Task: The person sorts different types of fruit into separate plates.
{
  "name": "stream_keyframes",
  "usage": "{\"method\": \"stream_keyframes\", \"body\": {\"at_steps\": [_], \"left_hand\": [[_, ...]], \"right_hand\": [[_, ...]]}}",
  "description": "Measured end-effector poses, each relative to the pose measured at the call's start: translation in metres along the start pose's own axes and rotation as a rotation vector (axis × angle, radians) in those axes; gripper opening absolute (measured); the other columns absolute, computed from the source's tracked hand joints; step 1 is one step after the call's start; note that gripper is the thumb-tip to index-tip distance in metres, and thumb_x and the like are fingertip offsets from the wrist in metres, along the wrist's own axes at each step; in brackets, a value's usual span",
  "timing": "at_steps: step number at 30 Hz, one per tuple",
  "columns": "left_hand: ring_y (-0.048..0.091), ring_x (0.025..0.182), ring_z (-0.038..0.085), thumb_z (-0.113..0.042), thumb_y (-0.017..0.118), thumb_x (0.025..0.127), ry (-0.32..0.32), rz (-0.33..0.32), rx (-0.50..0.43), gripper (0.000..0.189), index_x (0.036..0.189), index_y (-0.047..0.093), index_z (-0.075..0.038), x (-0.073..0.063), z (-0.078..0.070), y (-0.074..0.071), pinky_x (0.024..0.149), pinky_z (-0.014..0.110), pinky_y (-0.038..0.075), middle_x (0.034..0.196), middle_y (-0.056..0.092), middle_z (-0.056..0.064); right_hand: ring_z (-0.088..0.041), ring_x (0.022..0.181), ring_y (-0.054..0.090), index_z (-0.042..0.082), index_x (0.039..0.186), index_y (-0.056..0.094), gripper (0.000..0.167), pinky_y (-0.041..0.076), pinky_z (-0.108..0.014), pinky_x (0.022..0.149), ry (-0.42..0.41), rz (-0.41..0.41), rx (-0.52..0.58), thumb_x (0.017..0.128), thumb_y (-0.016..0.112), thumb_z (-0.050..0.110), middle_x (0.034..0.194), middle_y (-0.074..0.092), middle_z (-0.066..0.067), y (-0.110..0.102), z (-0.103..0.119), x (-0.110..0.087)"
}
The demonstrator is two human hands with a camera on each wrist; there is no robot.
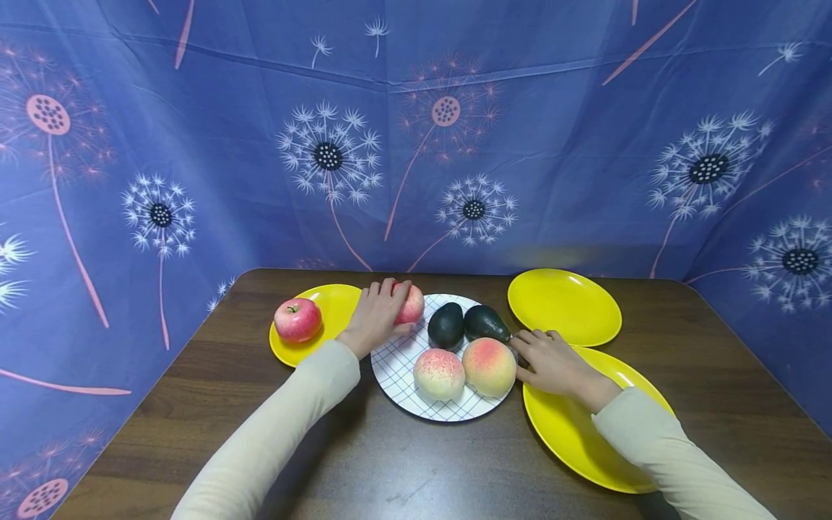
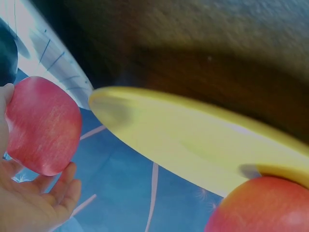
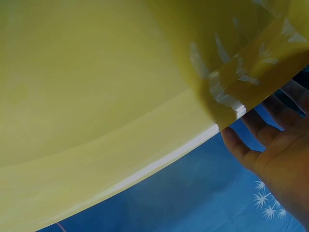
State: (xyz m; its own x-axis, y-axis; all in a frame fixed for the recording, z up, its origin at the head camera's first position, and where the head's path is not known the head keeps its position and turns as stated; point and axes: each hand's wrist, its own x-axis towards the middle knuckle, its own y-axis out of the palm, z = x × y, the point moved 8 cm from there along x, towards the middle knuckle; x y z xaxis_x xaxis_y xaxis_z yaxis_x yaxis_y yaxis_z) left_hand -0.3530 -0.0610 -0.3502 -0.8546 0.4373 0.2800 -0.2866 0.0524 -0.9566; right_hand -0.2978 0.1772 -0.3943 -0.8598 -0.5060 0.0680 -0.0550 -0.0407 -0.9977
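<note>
A red apple (image 1: 411, 307) is held in my left hand (image 1: 377, 318), above the left part of a white checked plate (image 1: 396, 368). Fingers and thumb curve round that fruit in the left wrist view. Two dark avocados (image 1: 446, 326) and two peaches (image 1: 439, 374) lie on the white plate. At its right rim is my right hand (image 1: 549, 361), with fingertips close to the right peach (image 1: 490, 367) and right avocado (image 1: 484, 323); whether they touch is unclear. In the right wrist view its fingers are loosely spread, with nothing visible in them.
Left of the white plate, a yellow plate (image 1: 341, 310) bears another red apple (image 1: 297, 320). Two more yellow plates stand on the right, one at the back (image 1: 564, 307) and a nearer one (image 1: 585, 433) under my right forearm. A blue patterned cloth (image 1: 416, 144) hangs behind the wooden table (image 1: 416, 469).
</note>
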Motion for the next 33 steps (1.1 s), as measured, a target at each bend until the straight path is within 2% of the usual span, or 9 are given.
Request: {"method": "stream_keyframes", "body": {"at_steps": [4,8,16,33], "left_hand": [[0.047,0.105,0.034,-0.048,0.073,0.07,-0.008,-0.007,0.017,0.084,0.136,0.035,-0.011,-0.002,0.005,-0.005,0.089,0.044,0.044,0.123,0.047,0.017],[0.045,0.107,0.034,-0.047,0.072,0.071,-0.032,0.024,0.002,0.086,0.139,0.032,-0.012,-0.005,0.013,-0.007,0.092,0.045,0.042,0.125,0.045,0.017],[0.04,0.112,0.032,-0.048,0.07,0.072,-0.087,0.051,-0.062,0.087,0.142,0.027,-0.019,-0.013,0.032,-0.012,0.098,0.046,0.038,0.129,0.042,0.013],[0.043,0.109,0.037,-0.049,0.067,0.075,-0.107,0.029,0.011,0.082,0.14,0.032,-0.013,-0.027,0.062,-0.016,0.095,0.052,0.035,0.125,0.045,0.019]], "right_hand": [[-0.035,0.109,0.051,0.007,0.121,0.055,0.049,0.037,-0.057,0.091,-0.008,-0.011,-0.004,0.085,0.057,0.04,0.119,0.056,-0.013,0.0,0.0,0.0],[-0.035,0.109,0.051,0.006,0.121,0.055,0.049,0.037,-0.057,0.091,-0.013,-0.018,-0.006,0.085,0.057,0.04,0.12,0.056,-0.014,0.0,0.001,0.0],[-0.035,0.107,0.051,0.006,0.121,0.055,0.048,0.038,-0.056,0.09,-0.022,-0.024,-0.01,0.085,0.057,0.038,0.119,0.056,-0.014,-0.001,0.001,0.0],[-0.035,0.106,0.052,0.006,0.12,0.055,0.048,0.038,-0.056,0.089,-0.026,-0.029,-0.015,0.085,0.057,0.039,0.118,0.056,-0.014,0.0,0.0,0.001]]}}
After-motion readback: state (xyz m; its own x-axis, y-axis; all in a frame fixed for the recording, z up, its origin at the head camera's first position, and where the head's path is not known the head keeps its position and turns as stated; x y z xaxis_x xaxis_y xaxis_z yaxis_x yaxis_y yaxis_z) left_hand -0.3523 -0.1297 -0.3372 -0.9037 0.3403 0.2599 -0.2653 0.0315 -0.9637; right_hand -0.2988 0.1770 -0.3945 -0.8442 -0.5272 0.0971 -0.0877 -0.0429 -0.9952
